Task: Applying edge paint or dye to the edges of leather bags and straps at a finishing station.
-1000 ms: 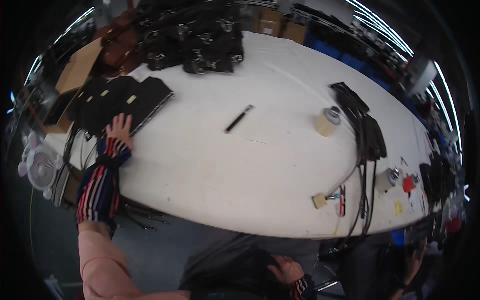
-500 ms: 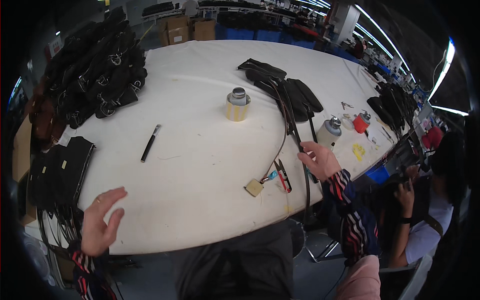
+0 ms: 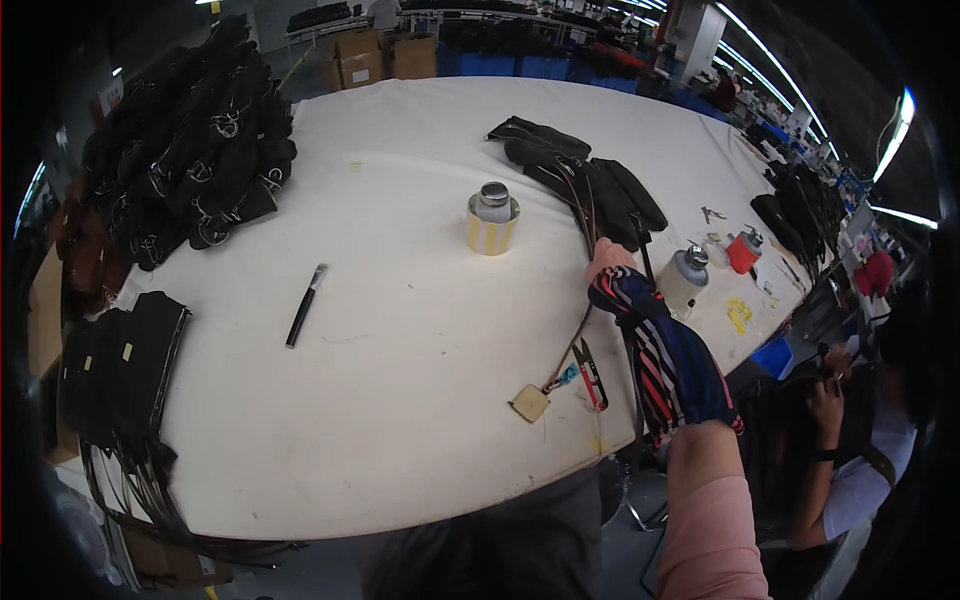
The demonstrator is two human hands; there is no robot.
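My right hand [image 3: 608,257] reaches far across the white table, at the straps beside several black bags [image 3: 622,203]. Its sleeved forearm comes in from the lower right, and its fingers are hidden, so I cannot make out a grip. My left hand is out of the picture. A thin brown strap [image 3: 571,343] runs from the bags toward the near edge, by a small beige square block [image 3: 530,403]. Red-handled thread snips [image 3: 592,377] lie right of that strap. Left of the hand stands a metal-capped bottle [image 3: 493,203] in a yellow-striped holder [image 3: 490,238].
A black-handled brush [image 3: 306,306] lies on the left half of the table. Black bags are heaped [image 3: 190,140] at the far left, with flat black pieces [image 3: 125,365] nearer. Two pump bottles, grey [image 3: 684,280] and red [image 3: 744,252], stand right. A co-worker [image 3: 850,440] sits at lower right.
My right hand has moved forward and a little left to the straps by the black bags. My left hand has left the picture. The view has shifted slightly.
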